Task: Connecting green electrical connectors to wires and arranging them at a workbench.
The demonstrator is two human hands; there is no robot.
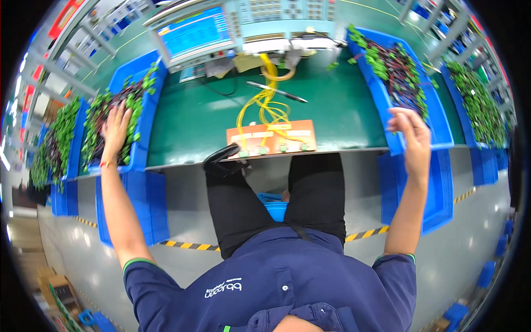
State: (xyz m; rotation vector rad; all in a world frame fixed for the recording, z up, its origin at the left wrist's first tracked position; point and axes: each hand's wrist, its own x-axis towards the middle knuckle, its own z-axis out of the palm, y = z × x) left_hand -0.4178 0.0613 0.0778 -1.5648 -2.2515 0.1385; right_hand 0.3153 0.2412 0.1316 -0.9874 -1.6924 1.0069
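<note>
My left hand [115,130] lies over the left blue bin [157,83], its fingers stretched out on a pile of dark wires with green connectors [100,119]. On the right, my right hand [414,133] is at the near end of another blue bin [442,124], which holds more dark red wires with green connectors [395,72]. Its fingers are bent together and slightly blurred; a small dark and green bit shows at the fingertips, too small to name. Between my hands, an orange fixture board [271,133] with green connectors along its front edge sits at the table's near edge.
Yellow wires [268,105] run from the board to a test instrument [243,27] with a lit screen. A pen [276,92] lies on the green table [182,119]. A black clamp-like tool [222,157] overhangs the front edge. More filled bins [467,105] stand at both outer sides.
</note>
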